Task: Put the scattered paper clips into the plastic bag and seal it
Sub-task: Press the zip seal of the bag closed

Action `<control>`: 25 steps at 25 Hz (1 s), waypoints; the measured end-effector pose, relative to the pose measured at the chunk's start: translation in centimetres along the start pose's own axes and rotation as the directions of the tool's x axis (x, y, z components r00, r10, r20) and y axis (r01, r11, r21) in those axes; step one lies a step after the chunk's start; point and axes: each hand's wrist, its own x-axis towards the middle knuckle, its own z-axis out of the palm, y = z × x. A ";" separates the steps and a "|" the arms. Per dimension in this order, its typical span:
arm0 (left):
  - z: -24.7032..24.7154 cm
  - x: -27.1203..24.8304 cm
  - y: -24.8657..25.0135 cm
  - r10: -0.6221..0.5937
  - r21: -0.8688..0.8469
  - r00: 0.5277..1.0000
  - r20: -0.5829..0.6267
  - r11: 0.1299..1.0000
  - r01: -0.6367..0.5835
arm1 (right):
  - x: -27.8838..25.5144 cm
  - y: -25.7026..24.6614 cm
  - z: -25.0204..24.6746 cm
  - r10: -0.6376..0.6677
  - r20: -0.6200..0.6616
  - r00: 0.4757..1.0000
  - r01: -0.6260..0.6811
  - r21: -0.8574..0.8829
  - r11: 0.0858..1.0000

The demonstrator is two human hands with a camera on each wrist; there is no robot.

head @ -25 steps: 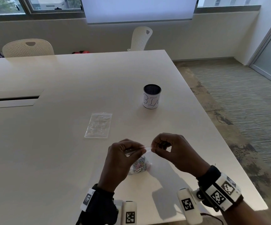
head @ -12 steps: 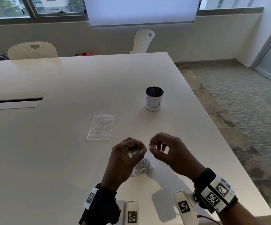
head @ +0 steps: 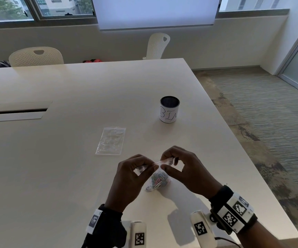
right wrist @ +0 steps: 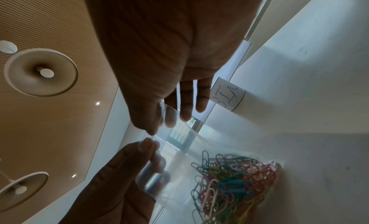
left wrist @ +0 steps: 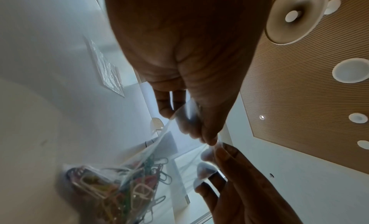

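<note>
A clear plastic bag holds a heap of coloured paper clips at its bottom, which seems to touch the white table. My left hand pinches the left part of the bag's top strip between thumb and fingers. My right hand pinches the right part of the same strip, close beside the left. In the left wrist view the left hand grips the film above the clips. The right wrist view shows the right hand pinching the film.
A small stack of spare clear bags lies flat on the table beyond my hands. A dark mesh cup with a white label reading BIN stands further back right. The table's right edge drops to carpet.
Both hands keep their pinch on the bag's top strip and have drawn a little closer together. The bag of clips stays below them.
</note>
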 end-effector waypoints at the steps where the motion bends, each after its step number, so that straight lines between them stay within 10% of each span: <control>1: 0.1 0.1 0.1 0.019 0.013 1.000 -0.003 1.000 -0.019 | 0.1 0.0 0.2 -0.010 0.018 1.000 0.010 0.001 1.000; 25: 0.7 -0.2 0.2 -0.043 -0.035 0.996 -0.083 0.999 0.041 | 0.1 0.4 1.0 -0.008 -0.056 0.998 0.005 -0.059 0.998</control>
